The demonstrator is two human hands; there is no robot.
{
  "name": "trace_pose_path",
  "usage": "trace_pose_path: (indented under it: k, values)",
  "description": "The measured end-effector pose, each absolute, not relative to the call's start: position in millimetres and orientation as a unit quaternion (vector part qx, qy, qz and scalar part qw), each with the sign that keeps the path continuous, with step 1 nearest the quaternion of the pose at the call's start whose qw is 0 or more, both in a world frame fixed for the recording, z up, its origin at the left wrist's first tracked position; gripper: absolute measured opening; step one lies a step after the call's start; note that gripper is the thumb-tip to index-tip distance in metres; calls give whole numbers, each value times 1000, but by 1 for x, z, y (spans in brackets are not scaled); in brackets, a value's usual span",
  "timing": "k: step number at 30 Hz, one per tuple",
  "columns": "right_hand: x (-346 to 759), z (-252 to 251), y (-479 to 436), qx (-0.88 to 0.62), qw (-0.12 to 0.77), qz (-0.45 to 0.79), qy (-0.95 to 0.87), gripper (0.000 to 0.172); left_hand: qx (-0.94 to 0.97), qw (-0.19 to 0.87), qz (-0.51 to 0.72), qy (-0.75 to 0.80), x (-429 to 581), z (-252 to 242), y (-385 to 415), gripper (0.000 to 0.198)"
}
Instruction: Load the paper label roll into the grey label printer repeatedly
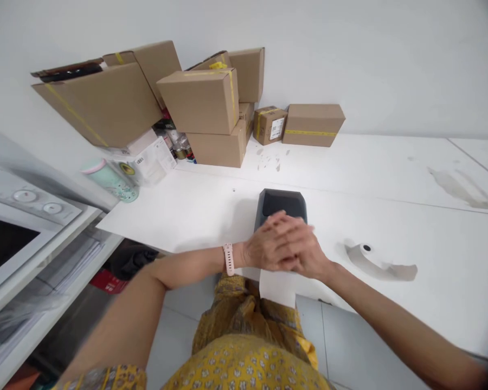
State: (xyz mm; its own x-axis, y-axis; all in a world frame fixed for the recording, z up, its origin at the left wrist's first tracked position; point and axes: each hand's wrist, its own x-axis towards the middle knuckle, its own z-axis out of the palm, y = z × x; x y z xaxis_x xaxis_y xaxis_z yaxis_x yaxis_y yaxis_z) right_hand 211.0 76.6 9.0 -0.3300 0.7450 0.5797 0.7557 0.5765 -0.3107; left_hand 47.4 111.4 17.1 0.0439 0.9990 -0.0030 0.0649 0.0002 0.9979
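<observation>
My left hand [268, 246], with a pale pink watch band [228, 259] at its wrist, lies across my right hand [311, 257]. The left fingers are stretched over the right hand, whose own fingers are mostly hidden beneath. Both hands are over the near part of a dark grey box-shaped device [261, 208] with a black recessed top. Whether they touch it, I cannot tell. A white sheet of paper [277, 290] hangs over the table's front edge just below the hands. To the right, a white curved object [368, 250] with a dark round spot lies on the table.
Cardboard boxes [199, 103] are stacked at the back left of the white table [195, 203]. Two smaller boxes [314, 124] stand by the wall. A mint-green tumbler [111, 180] leans at the left, near a white microwave [32, 208] on a shelf.
</observation>
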Motion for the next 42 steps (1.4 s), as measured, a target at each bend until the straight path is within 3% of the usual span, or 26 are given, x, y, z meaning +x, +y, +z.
trace_pose_path:
  k: [3, 5, 6, 8, 11, 14, 24, 31, 36, 39, 42]
  values:
    - [209, 24, 67, -455, 445, 80, -767, 51, 632, 363, 508, 459, 27, 19, 72, 53]
    - [205, 23, 52, -459, 516, 142, -710, 50, 572, 274, 583, 508, 19, 13, 36, 55]
    - [202, 21, 45, -457, 539, 163, -688, 50, 524, 281, 596, 539, 17, 9, 19, 51]
    - [197, 16, 35, -444, 574, 199, -659, 48, 462, 397, 545, 576, 15, 0, -7, 42]
    - [194, 12, 30, -432, 592, 221, -644, 43, 436, 607, 394, 534, 16, -4, -20, 47]
    - [194, 12, 28, -440, 587, 224, -642, 40, 417, 687, 332, 494, 19, -1, -12, 52]
    - [197, 14, 28, -502, 477, 109, -713, 41, 426, 681, 344, 486, 22, 1, -10, 45]
    - [193, 16, 33, -521, 433, 23, -736, 39, 495, 619, 368, 486, 8, -9, -12, 41]
    - [186, 22, 37, -560, 376, -55, -736, 27, 501, 501, 445, 548, -5, 3, -1, 33]
    - [187, 23, 40, -560, 377, -25, -738, 24, 520, 424, 495, 552, -3, 7, 13, 34]
    - [194, 15, 33, -556, 431, 84, -705, 31, 541, 422, 502, 527, 3, 12, 25, 45]
